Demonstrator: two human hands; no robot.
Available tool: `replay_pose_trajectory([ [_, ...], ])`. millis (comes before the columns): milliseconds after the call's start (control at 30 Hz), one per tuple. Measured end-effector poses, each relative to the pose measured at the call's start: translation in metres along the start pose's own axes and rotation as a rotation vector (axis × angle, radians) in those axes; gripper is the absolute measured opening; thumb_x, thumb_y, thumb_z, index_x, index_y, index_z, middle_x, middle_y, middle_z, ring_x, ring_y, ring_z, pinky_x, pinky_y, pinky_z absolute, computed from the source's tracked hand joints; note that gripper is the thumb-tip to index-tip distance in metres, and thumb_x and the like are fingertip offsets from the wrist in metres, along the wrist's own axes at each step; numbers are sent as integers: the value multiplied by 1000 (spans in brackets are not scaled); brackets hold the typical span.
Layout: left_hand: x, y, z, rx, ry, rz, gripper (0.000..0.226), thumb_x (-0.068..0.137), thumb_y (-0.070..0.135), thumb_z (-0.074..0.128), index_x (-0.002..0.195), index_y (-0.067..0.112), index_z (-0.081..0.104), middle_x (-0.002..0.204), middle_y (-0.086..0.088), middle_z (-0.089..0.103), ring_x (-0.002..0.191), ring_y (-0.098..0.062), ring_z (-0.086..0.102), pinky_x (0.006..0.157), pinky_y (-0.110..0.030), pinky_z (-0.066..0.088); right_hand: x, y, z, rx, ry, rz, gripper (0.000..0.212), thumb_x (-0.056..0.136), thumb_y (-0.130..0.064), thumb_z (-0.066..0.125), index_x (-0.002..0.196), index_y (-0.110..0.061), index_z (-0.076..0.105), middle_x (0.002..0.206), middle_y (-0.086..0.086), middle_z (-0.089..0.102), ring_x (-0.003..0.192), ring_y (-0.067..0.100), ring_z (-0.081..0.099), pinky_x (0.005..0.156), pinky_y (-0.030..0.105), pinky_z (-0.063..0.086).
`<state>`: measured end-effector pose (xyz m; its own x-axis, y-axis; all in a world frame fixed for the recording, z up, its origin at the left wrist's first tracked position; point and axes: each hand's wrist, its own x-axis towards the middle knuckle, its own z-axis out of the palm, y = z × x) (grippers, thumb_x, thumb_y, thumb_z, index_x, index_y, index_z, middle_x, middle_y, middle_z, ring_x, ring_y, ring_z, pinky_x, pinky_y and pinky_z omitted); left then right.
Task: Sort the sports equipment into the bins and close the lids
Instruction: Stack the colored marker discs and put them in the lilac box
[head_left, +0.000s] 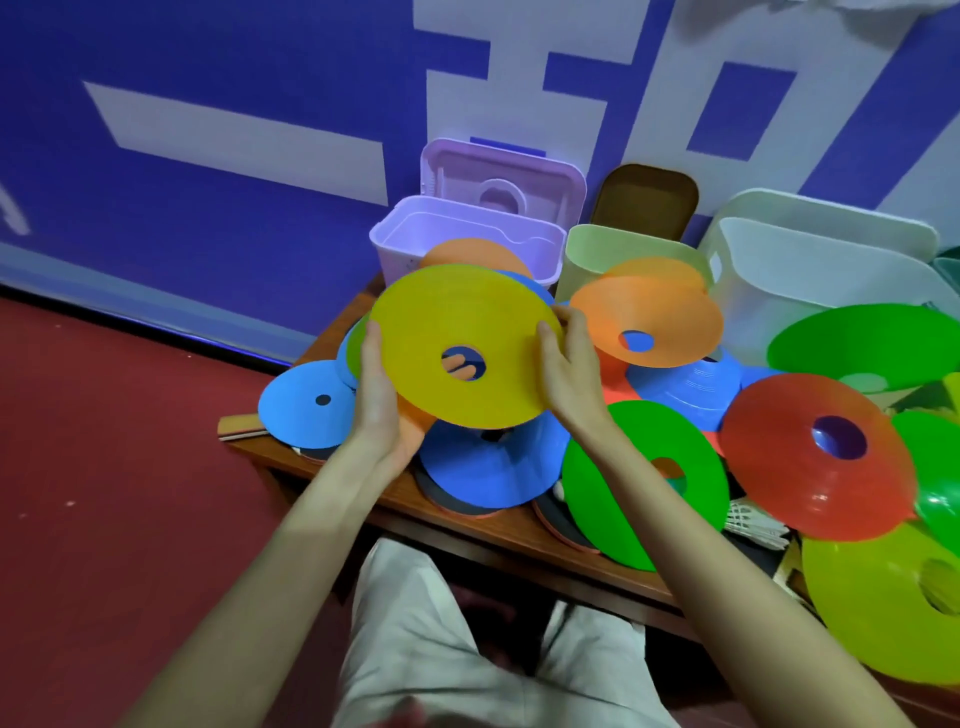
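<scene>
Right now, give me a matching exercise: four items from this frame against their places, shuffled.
Items:
1. yellow disc
2. purple bin
3. red disc
4. brown lid

Places:
A. propped against the wall behind the pale green bin
B. held between the left hand and right hand
C. leftmost of the bins
D. on the pile, far right of the hands

Pairs: 1-B, 2-C, 3-D, 4-A

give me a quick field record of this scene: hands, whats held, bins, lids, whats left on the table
left hand: grips the yellow disc cone's left edge
right hand: grips its right edge
held item: yellow disc cone, above the pile
bins: purple bin, pale green bin, white bin
lids: all three open
table: blue, green, orange and red disc cones unsorted; shuttlecocks at right
</scene>
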<state>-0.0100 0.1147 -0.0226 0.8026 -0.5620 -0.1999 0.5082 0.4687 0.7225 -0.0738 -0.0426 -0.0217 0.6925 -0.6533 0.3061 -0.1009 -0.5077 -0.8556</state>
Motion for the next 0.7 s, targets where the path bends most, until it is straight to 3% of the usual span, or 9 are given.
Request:
replay_pose_trajectory([
  [100, 1, 7, -13, -6, 56, 80, 63, 98, 58, 24, 134, 15, 53, 123, -18, 63, 108, -31, 64, 86, -43, 56, 4, 1, -4, -12, 47, -14, 30, 99, -18, 41, 124, -3, 45, 107, 10, 54, 102, 23, 51, 88, 33, 38],
  [200, 2, 14, -22, -25, 102, 137, 60, 99, 56, 25, 136, 16, 51, 124, -16, 63, 112, -31, 62, 81, -40, 56, 18, 12, -10, -172, 66, -3, 36, 90, -12, 50, 124, 1, 45, 109, 17, 57, 105, 32, 53, 87, 40, 42],
  [400, 3, 14, -25, -37, 151, 138, 59, 99, 55, 28, 137, 16, 50, 125, -15, 63, 112, -30, 63, 80, -40, 56, 36, 27, -8, -426, -46, 112, 30, 92, -22, 53, 103, 6, 51, 103, 25, 61, 96, 39, 57, 65, 35, 32],
  [467, 4, 13, -24, -42, 156, 138, 58, 99, 55, 28, 137, 17, 50, 124, -15, 63, 112, -30, 63, 81, -40, 56, 40, 29, -3, -386, -58, 110, 30, 91, -23, 53, 89, 8, 55, 90, 27, 62, 82, 37, 56, 60, 35, 29],
  [567, 6, 13, -23, -42, 164, 147, 56, 100, 54, 27, 135, 18, 52, 122, -14, 65, 111, -31, 63, 83, -41, 55, 49, 32, 6, -289, -52, 122, 34, 88, -19, 56, 61, -2, 44, 59, 16, 48, 60, 31, 40, 56, 34, 26],
  [700, 7, 14, -24, -45, 160, 154, 56, 99, 54, 26, 134, 19, 53, 121, -14, 66, 111, -31, 63, 89, -45, 53, 56, 29, 14, -204, -37, 131, 41, 79, -7, 58, 55, -14, 26, 51, 7, 26, 56, 18, 17, 53, 33, 17],
])
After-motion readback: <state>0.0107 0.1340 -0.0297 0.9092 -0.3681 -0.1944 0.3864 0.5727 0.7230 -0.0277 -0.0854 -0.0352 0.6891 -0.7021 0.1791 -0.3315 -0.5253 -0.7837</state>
